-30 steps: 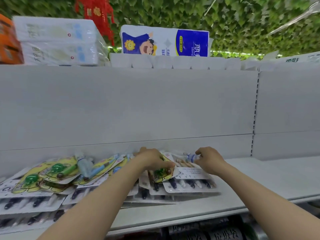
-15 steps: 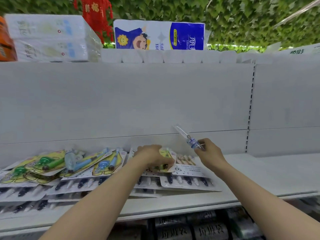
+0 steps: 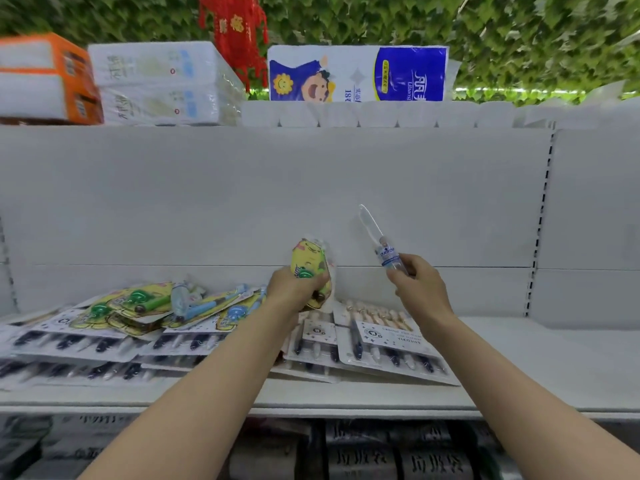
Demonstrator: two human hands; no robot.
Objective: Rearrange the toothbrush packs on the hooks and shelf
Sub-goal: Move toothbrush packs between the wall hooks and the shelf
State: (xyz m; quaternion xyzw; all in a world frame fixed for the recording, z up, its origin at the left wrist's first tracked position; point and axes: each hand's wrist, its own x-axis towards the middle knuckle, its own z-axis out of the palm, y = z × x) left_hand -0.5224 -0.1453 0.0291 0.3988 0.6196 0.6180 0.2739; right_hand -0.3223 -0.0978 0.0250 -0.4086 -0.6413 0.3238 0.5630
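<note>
The left hand [image 3: 294,289] grips a yellow toothbrush pack [image 3: 311,263] upright, fingers wrapped around its lower half; the right hand [image 3: 420,287] pinches a clear toothbrush tube [image 3: 375,237], tilted up-left. Below them, flat packs [image 3: 391,344] lie heaped on the white shelf [image 3: 536,358], whose right part lies bare to the front edge.

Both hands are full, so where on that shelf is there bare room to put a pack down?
The shelf is bare on the right, from the white multi-packs to the right edge. A thin strip along its front lip is free too. The left half is crowded with the overlapping yellow packs piled on more white ones.
</note>
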